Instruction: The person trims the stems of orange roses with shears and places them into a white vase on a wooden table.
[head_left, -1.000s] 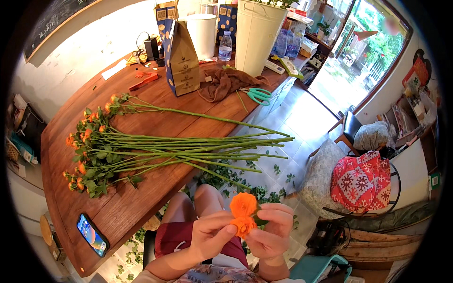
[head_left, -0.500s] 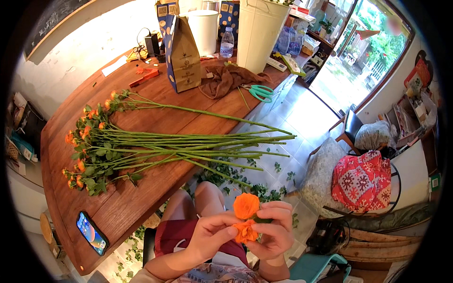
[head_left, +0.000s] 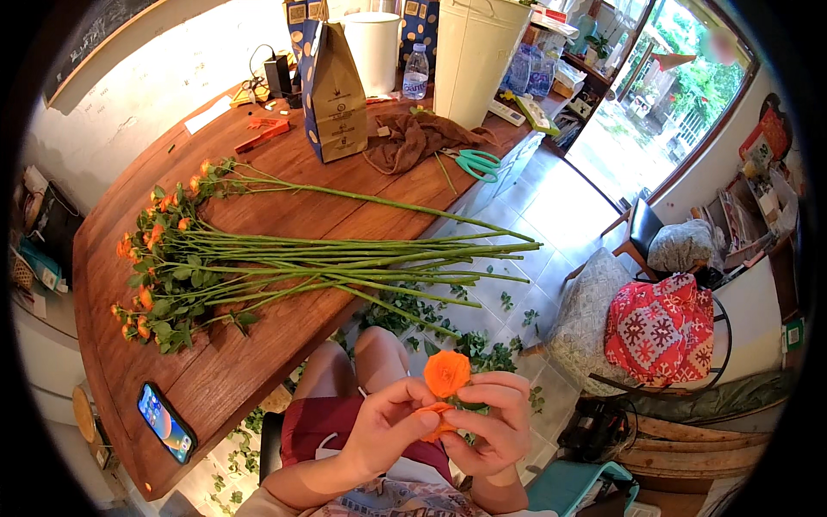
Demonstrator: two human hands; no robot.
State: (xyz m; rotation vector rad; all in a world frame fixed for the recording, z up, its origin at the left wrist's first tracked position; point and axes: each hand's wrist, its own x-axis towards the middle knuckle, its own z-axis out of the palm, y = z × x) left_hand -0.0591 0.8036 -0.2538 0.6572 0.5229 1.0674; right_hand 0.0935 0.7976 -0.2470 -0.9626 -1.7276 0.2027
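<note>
Above my lap I hold two orange blooms that look like roses. The upper rose [head_left: 447, 373] faces up, round and full, just above my fingers. The lower rose [head_left: 437, 422] is partly hidden between both hands. My left hand [head_left: 385, 428] pinches its petals with thumb and forefinger. My right hand [head_left: 495, 422] is closed around the other side of the blooms; their stems are hidden by its fingers. On the wooden table, a bunch of orange roses [head_left: 155, 233] lies with heads to the left, its long green stems [head_left: 362, 250] reaching past the table edge.
At the back of the table [head_left: 215, 388] stand a paper bag [head_left: 338, 99], a cream bucket [head_left: 478, 65] and a water bottle [head_left: 415, 73]. Teal scissors [head_left: 477, 165] lie by a brown cloth [head_left: 422, 140]. A phone [head_left: 166, 422] rests near the front. Cut leaves [head_left: 491, 355] litter the floor.
My fingers have closed further over the lower rose, so less of it shows. The upper rose has shifted slightly left and up. The bunch on the table lies as before.
</note>
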